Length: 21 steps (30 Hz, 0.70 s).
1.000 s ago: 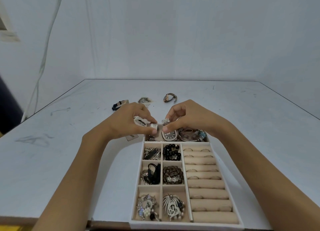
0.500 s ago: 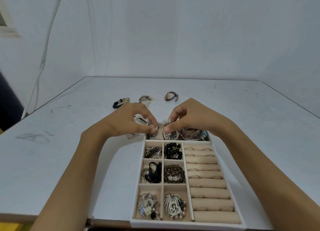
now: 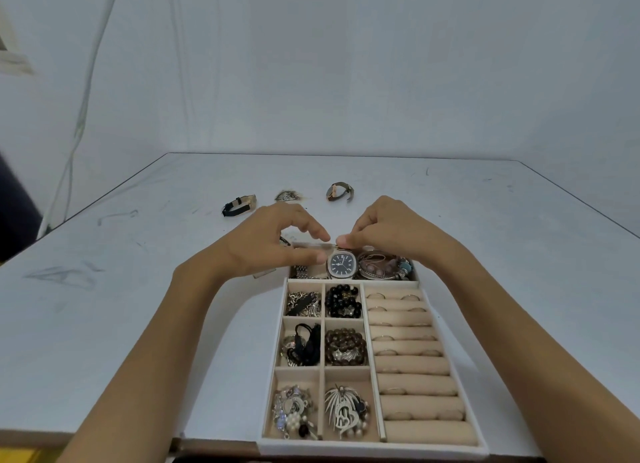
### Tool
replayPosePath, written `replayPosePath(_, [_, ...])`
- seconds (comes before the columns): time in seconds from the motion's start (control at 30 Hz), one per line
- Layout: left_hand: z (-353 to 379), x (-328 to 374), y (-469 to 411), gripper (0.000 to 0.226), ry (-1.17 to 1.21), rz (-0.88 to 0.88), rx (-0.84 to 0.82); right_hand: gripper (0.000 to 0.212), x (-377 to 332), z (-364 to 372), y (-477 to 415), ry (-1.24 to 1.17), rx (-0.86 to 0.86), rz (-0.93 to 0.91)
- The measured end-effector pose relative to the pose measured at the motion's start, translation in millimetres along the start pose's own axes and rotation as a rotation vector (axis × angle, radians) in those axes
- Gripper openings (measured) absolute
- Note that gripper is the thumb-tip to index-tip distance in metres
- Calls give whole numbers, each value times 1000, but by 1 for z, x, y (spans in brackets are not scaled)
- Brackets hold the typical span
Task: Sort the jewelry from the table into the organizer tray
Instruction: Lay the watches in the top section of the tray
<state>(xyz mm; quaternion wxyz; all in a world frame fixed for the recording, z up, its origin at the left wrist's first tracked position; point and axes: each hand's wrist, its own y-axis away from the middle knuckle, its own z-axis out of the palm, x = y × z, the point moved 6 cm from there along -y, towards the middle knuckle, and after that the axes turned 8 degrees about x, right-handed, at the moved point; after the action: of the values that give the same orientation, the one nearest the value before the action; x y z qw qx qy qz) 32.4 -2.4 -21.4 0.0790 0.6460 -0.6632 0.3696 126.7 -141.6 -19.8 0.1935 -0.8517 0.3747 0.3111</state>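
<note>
A tray (image 3: 374, 449) is set at the near edge of the table (image 3: 138, 289), with small compartments ranged on its left and ring rolls (image 3: 412, 365) on its right. In its far compartment a watch (image 3: 342, 263) is laid between a metal band (image 3: 301, 272) on the left and bangles (image 3: 381, 268) on the right. Behind the tray, a strap watch (image 3: 239, 205), a small ornament (image 3: 287, 195) and a second watch (image 3: 339, 192) are spread in a row.

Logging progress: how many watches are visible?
3. A dark-dialled watch in the tray's far compartment; a black-strapped watch and a brown-strapped watch on the table beyond the left hand and right hand, which may hide others.
</note>
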Motion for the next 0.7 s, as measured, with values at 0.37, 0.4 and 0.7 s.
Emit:
replayPosePath(0.37, [11, 6, 1, 17, -8, 68, -66, 18, -9, -4, -1, 16, 82, -119])
replayPosePath(0.4, [11, 6, 0, 16, -12, 68, -64, 18, -9, -4, -2, 25, 84, -121])
replayPosePath(0.7, [17, 5, -1, 30, -38, 92, -79, 15, -8, -6, -2, 42, 62, -131])
